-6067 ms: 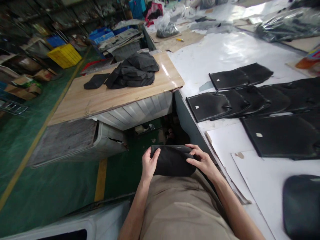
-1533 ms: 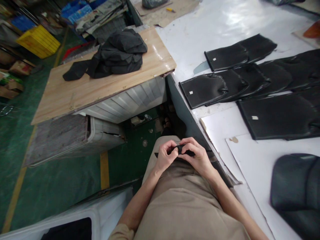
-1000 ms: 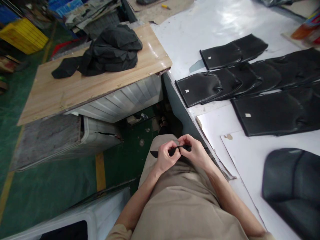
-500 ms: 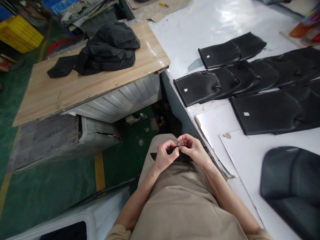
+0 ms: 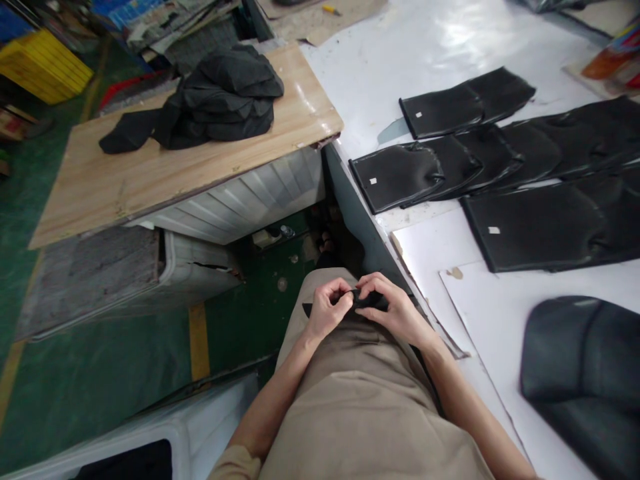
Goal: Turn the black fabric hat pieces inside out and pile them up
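In front of my lap, my left hand (image 5: 329, 308) pinches a small piece of black material (image 5: 356, 296) between thumb and fingers. My right hand (image 5: 387, 305) is at the right side of that piece, its thumb and index finger parted around the black material. A dark pointed end of the material sticks out to the left, below my left fingers. The rest of the material is partly hidden by my hands. Several flat black pieces (image 5: 400, 175) with small white labels lie on the white table to the right.
Dark cloth (image 5: 220, 100) is heaped on a wooden board (image 5: 100, 180) at the left. The white table's edge (image 5: 370, 200) runs beside my right arm. A black curved item (image 5: 570, 353) lies at the right. A yellow crate (image 5: 47, 67) stands at the far left.
My right thumb has come apart from its fingers and moved down slightly, where before they were pinched together at the black material. My left hand keeps its pinch.
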Tool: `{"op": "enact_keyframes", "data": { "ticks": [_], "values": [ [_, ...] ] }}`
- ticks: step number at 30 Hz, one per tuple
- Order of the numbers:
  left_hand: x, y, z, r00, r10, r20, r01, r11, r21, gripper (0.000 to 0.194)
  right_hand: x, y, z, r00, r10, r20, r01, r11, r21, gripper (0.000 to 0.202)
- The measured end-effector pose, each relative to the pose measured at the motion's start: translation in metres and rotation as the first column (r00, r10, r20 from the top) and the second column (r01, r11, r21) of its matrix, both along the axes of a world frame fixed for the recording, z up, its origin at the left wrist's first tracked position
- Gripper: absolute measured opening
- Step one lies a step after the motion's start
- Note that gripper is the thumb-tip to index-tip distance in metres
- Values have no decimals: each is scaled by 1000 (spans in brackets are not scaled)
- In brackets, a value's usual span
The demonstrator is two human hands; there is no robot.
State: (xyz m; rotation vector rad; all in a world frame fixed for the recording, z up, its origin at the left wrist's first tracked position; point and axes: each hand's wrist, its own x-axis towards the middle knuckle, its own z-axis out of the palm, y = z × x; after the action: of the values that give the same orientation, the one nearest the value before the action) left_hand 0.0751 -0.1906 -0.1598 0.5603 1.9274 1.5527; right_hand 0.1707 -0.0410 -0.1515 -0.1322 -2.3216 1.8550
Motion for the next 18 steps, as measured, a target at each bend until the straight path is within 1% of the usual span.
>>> {"op": "enact_keyframes", "data": {
  "ticks": [2,5,7,11,14,18],
  "values": [
    [-1,0,0,1000,-8,-14,8,1000,3,18,-1,-4,-3,999,-52,-2,52,999,-10,9],
    [-2,-3,1,998,-20,-51,21,1000,17,21,-4,-9,-6,994,-105,33,107,993,-58,10],
    [-2,-5,3,997,-53,-59,55,998,19,19,-5,-9,-6,990,-123,65,128,988,-82,12],
    [-2,-8,6,991,-121,-60,122,993,9,10,-5,-7,-4,988,-128,90,137,985,-106,14],
    [-2,-9,6,990,-131,-49,132,991,24,13,-5,-6,-3,988,-126,94,136,984,-117,15],
    [-5,-11,4,985,-169,29,167,984,59,21,-5,-5,-4,989,-111,102,123,985,-119,16]
  ]
}}
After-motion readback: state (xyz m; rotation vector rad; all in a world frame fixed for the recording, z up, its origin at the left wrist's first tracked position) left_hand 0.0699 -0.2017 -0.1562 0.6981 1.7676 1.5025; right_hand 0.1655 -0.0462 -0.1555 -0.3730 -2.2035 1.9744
